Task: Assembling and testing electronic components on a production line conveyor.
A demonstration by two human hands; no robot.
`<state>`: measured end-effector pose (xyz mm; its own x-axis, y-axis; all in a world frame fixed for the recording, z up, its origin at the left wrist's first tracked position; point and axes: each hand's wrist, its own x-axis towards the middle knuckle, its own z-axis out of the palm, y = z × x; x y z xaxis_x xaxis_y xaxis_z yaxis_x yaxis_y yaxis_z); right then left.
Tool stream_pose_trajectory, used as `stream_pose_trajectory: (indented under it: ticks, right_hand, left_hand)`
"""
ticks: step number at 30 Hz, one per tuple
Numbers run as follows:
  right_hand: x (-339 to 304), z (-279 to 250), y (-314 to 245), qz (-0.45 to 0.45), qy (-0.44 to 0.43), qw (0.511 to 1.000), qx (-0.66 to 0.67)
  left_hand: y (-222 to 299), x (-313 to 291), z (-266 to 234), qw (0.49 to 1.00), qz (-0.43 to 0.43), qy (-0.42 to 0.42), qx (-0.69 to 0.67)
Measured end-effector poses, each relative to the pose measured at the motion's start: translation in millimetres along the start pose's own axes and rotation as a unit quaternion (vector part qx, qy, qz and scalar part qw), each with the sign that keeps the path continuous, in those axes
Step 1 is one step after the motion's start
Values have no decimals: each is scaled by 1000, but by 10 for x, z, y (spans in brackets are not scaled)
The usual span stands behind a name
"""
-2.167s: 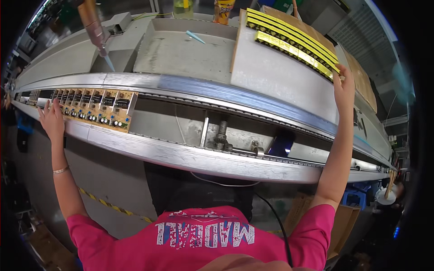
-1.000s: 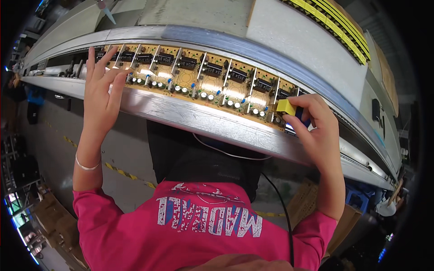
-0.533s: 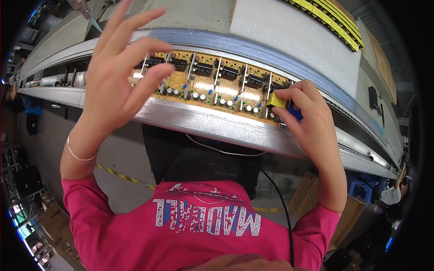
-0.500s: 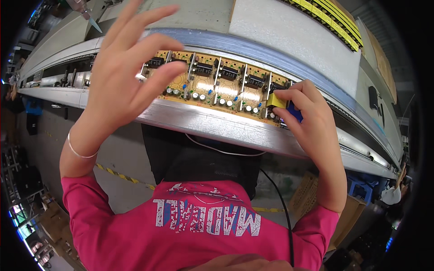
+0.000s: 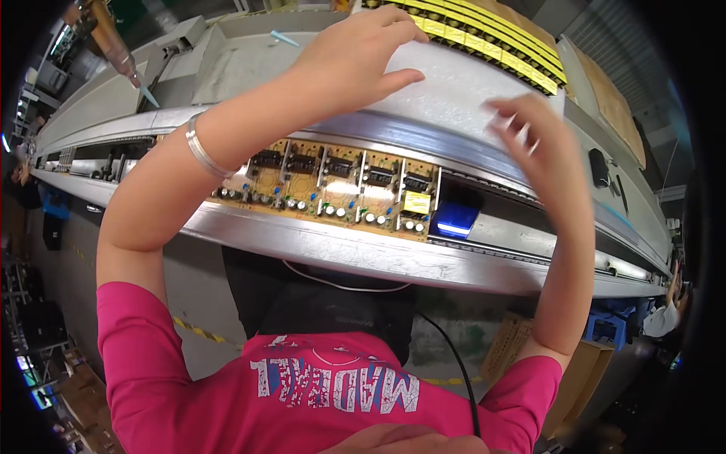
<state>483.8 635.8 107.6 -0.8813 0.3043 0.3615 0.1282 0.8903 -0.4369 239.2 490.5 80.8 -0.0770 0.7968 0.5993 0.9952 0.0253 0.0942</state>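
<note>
My left hand (image 5: 355,57) reaches over the line to the near edge of the rows of yellow-wrapped transformers (image 5: 484,47). Its thumb stands apart from its fingers, and nothing shows in its grasp. My right hand (image 5: 538,140) hovers above the rail on the right, blurred, its fingers loosely bent and apart with nothing visible between them. Below, a joined row of circuit boards (image 5: 340,187) sits in the conveyor track. On the rightmost board stands a single yellow transformer (image 5: 417,202); my left forearm covers part of the row's left end.
A blue block (image 5: 456,218) lies in the track just right of the boards. White foam sheet (image 5: 461,91) lies under the transformers. A dispensing syringe (image 5: 125,64) hangs at upper left. The metal front rail (image 5: 340,246) runs between my body and the boards.
My right hand has let go of the yellow transformer, leaving it on the rightmost board, and has lifted away. My left hand has moved right and farther out to the transformer rows.
</note>
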Motion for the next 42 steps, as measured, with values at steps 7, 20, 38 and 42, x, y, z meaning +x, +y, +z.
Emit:
stream_pose_trajectory:
  ticks: [7, 20, 38, 42]
  right_hand:
    - [130, 18, 1482, 20, 205, 966, -156]
    - [166, -180, 1156, 88, 299, 950, 6]
    - [-384, 696, -477, -77, -105, 988, 86]
    - [-398, 683, -535, -77, -99, 991, 47]
  left_hand:
    - [33, 333, 79, 983, -74, 57, 159]
    - [-433, 389, 102, 977, -171, -112, -67]
    - [573, -1033, -661, 928, -166, -212, -258]
    - [566, -1069, -574, 959, -103, -192, -179]
